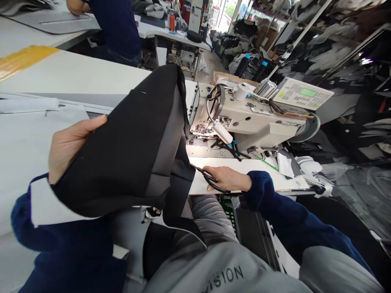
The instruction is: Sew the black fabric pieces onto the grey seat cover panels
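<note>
A large black seat cover [131,138] with a grey perforated strip is lifted over the left side of the worktable. My left hand [69,146] grips its left edge, the thumb on the near face and the other fingers behind it. In my right hand [227,179] is a pair of black-handled scissors [210,178]. Their tip reaches the right edge of the cover, close to a seam; whether the blades touch the fabric I cannot tell. Lower parts of the cover hang over my lap.
A sewing machine [259,118] with a lamp and a control panel [302,92] stands beyond my right hand. Yellow tape [24,61] lies on the left table. A person in dark blue [116,32] works at the far left. Piled material fills the right side.
</note>
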Demonstrator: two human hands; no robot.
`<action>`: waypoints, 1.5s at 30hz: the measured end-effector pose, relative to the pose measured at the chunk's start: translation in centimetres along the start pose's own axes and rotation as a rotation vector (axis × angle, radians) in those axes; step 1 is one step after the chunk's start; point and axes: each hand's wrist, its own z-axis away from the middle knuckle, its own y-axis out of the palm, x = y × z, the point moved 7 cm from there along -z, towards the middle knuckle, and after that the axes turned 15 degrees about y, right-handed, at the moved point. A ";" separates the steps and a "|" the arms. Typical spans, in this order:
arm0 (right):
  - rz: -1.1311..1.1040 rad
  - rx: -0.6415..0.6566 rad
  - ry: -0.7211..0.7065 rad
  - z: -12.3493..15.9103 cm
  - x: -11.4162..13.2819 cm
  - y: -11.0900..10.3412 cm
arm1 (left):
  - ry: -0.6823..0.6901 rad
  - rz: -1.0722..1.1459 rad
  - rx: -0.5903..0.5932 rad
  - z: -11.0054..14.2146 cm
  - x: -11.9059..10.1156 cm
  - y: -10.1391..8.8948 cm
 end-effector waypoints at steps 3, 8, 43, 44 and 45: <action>-0.189 0.053 -0.028 0.1 0.2 0.7 | 0.003 0.024 0.012 0.0 0.1 0.0; -0.582 0.167 -0.081 0.9 0.9 2.6 | 0.014 0.045 0.051 0.1 0.0 0.3; -1.138 0.025 -0.034 -0.1 2.8 6.0 | -0.011 0.072 0.017 0.2 -0.1 0.3; -1.120 0.033 -0.043 -0.2 2.9 5.7 | -0.002 0.068 0.011 0.2 -0.1 0.2; -1.109 0.042 -0.051 -0.3 3.0 5.4 | 0.002 0.065 0.008 0.2 0.0 0.1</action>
